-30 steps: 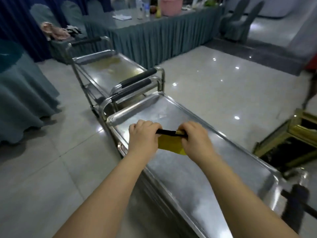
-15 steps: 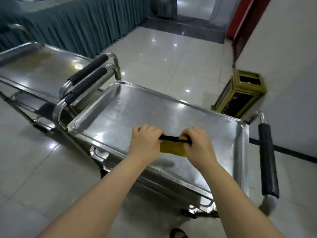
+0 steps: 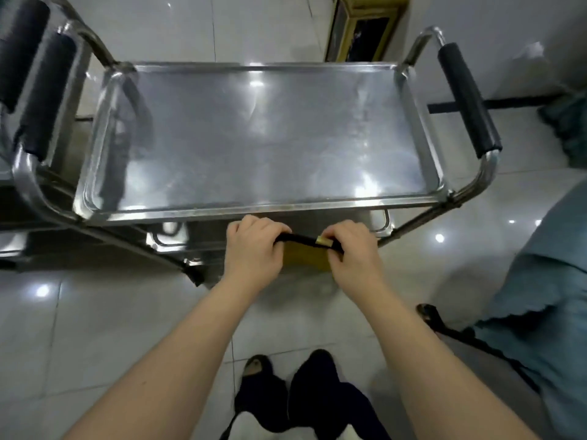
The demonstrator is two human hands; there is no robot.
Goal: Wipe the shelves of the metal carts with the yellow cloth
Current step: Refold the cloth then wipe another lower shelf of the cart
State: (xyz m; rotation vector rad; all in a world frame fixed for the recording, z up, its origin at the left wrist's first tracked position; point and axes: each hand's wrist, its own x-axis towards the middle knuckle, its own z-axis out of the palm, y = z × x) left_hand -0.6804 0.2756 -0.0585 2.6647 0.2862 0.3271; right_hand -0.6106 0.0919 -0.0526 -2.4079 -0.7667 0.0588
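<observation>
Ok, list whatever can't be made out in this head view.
- Yellow cloth: mostly hidden behind the left hand and right hand; its size and folds are unreadable.
- Black strip that both hands grip: too small to identify.
- Lower shelves: largely covered by the top shelf.
- Second cart: cut off by the left edge and blurred.

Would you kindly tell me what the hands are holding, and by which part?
The yellow cloth: left hand and right hand pinch opposite ends of its dark top edge.
</observation>
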